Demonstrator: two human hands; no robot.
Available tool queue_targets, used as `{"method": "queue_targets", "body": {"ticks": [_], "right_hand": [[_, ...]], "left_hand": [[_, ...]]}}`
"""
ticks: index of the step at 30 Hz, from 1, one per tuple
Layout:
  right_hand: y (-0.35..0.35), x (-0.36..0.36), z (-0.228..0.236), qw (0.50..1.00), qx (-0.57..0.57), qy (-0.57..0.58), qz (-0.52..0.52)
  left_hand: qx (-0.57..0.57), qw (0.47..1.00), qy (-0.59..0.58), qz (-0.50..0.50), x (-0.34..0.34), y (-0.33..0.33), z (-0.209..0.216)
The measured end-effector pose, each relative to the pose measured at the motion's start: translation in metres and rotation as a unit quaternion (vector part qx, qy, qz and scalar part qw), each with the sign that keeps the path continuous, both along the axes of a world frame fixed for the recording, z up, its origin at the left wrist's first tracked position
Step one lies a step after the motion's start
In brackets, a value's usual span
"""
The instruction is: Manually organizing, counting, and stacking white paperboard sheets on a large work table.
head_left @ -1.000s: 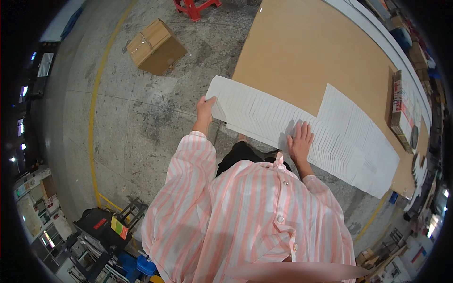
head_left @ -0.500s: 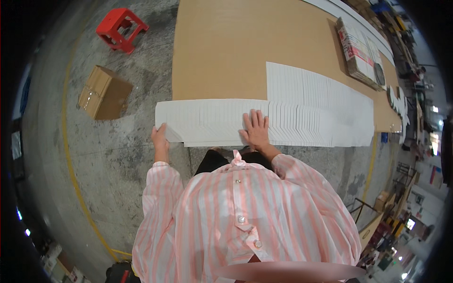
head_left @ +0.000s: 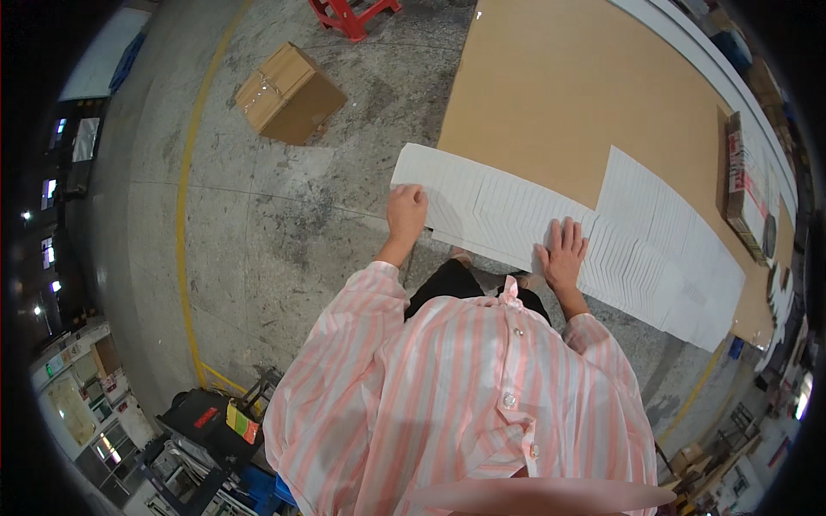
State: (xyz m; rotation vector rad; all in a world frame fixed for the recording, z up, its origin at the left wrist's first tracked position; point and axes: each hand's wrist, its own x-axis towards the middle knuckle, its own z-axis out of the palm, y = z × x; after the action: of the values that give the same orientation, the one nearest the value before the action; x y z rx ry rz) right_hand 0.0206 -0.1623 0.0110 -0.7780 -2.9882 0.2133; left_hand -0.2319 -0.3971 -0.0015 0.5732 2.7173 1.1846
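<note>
A long fanned row of white sheets lies along the near edge of a big brown table. My left hand is curled around the left end of the row, gripping its near edge. Flat on the sheets near the middle rests my right hand, fingers spread. A second, wider spread of white sheets overlaps the row to the right. My pink-and-white striped shirt fills the lower part of the view.
A cardboard box sits on the concrete floor at the left, a red stool beyond it. A yellow floor line runs down the left. Flat packages lie at the table's right end. Carts and crates stand lower left.
The view has swung, so the table and sheets now slant down to the right. Both hands keep their places on the row of sheets.
</note>
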Motion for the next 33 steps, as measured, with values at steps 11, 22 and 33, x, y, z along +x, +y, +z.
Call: {"method": "queue_targets", "body": {"ticks": [11, 22, 33], "right_hand": [[-0.002, -0.002, 0.002, 1.000, -0.009, -0.005, -0.007], [0.005, 0.002, 0.003, 1.000, -0.017, 0.016, -0.016], [0.004, 0.006, 0.001, 0.999, 0.004, 0.020, -0.040]], "left_hand": [[-0.095, 0.995, 0.020, -0.007, 0.011, 0.017, 0.005], [0.165, 0.908, -0.372, 0.100, 0.014, 0.007, -0.030], [0.204, 0.900, -0.369, 0.107, 0.016, 0.018, -0.021]]}}
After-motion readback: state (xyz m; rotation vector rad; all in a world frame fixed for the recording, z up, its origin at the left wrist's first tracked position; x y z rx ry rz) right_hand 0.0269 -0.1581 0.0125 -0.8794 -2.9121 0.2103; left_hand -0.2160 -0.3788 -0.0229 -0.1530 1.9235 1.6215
